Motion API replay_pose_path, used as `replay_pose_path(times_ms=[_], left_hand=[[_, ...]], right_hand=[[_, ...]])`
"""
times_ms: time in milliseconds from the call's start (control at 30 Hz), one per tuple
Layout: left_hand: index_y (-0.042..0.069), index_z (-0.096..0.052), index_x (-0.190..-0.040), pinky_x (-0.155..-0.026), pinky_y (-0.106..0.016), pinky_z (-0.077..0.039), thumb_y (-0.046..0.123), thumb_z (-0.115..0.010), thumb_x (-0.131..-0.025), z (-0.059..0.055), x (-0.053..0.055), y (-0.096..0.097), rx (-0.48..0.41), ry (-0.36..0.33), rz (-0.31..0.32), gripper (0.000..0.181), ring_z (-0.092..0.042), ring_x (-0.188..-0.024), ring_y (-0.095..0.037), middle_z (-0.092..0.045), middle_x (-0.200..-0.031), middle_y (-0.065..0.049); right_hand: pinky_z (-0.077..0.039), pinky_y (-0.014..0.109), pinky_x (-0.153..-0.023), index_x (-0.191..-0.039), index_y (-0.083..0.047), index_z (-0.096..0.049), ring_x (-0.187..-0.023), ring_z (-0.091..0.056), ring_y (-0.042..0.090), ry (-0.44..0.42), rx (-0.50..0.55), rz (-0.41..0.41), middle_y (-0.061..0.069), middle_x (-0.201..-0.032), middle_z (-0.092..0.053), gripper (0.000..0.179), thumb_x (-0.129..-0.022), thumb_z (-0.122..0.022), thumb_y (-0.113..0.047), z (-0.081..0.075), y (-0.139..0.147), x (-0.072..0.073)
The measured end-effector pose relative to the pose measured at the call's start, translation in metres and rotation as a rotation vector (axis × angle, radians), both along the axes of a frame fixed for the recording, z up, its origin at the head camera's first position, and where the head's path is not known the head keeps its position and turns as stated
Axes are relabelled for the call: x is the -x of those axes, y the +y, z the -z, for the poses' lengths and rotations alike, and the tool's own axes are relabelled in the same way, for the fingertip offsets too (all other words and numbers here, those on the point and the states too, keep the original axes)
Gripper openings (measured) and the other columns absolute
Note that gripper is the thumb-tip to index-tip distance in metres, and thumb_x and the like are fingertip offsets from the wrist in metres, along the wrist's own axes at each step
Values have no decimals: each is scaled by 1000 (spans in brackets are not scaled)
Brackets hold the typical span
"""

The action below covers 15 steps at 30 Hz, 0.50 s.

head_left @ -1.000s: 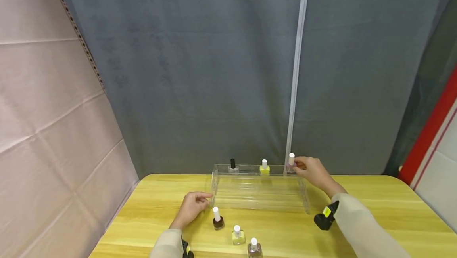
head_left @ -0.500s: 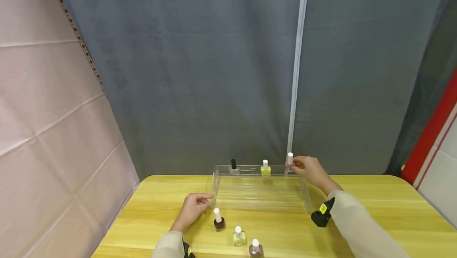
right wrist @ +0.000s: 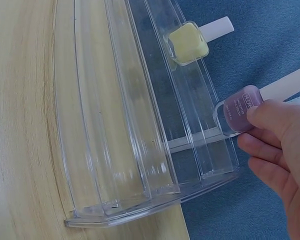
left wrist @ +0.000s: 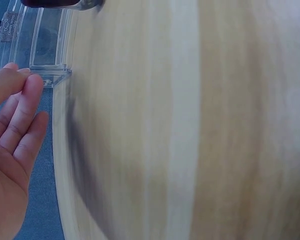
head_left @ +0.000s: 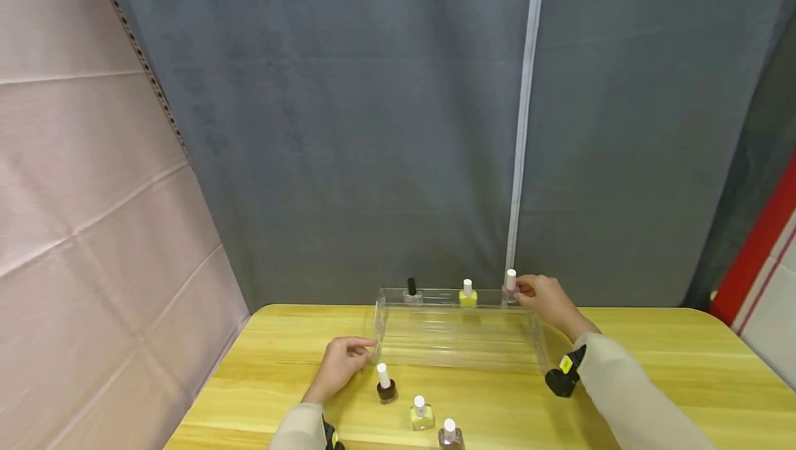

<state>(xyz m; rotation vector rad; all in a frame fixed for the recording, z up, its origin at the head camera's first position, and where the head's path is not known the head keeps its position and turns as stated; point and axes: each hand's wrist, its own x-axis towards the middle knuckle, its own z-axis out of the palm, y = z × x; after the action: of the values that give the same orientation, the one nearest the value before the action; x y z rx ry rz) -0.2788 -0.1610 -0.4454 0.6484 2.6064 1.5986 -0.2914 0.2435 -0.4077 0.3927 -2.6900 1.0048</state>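
Note:
A clear, stepped display rack (head_left: pixel 460 357) stands on the table. My right hand (head_left: pixel 547 301) pinches a mauve nail polish bottle (right wrist: pixel 237 110) with a white cap, at the right part of the rack's top tier. The bottle stands upright there, its base at the tier's front lip. A yellow nail polish (right wrist: pixel 187 44) and a clear black-capped one (head_left: pixel 412 294) stand farther left on that tier. At the rack's left end, the fingertips of my left hand (head_left: pixel 338 365) are right at the side panel (left wrist: pixel 52 75), fingers loosely extended.
In front of the rack stand a dark red nail polish (head_left: pixel 386 389), a pale yellow one (head_left: pixel 422 415) and a brownish one (head_left: pixel 450 437), all white-capped. A grey curtain (head_left: pixel 373 160) hangs behind the wooden table (head_left: pixel 261 367).
The mauve bottle has shifted slightly left along the top tier with my right hand, closer to the yellow one. My left hand has stayed at the rack's end; the head view has shifted a little.

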Motion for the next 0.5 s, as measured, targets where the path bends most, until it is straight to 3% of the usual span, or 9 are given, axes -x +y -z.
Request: replay_pose_path(times_ms=[200, 367, 500], left_hand=[[-14, -63, -105, -52, -30, -51, -11, -59, -82, 11, 8, -2, -11, 11, -3, 24, -60, -66, -43, -63, -80, -26], [-7, -66, -107, -52, -26, -50, -7, -62, -83, 31, 22, -7, 7, 9, -25, 24, -62, -64, -31, -65, -79, -17], [-4, -67, -107, -50, -24, -48, -5, -63, -82, 35, 25, -8, 14, 13, -29, 25, -62, -63, -27, -66, -78, -13]], right_hand=[[-51, 45, -78, -111, 11, -60, -93, -61, 35, -18, 6, 2, 23, -103, -63, 27, -87, -61, -1, 3, -1, 2], [-51, 44, -78, -111, 11, -60, -92, -61, 33, -38, 14, 7, 21, -102, -64, 27, -87, -61, -2, 6, -3, 4], [-51, 44, -78, -111, 10, -60, -91, -61, 32, -64, 35, 13, 20, -102, -64, 27, -88, -61, -3, 8, -5, 5]])
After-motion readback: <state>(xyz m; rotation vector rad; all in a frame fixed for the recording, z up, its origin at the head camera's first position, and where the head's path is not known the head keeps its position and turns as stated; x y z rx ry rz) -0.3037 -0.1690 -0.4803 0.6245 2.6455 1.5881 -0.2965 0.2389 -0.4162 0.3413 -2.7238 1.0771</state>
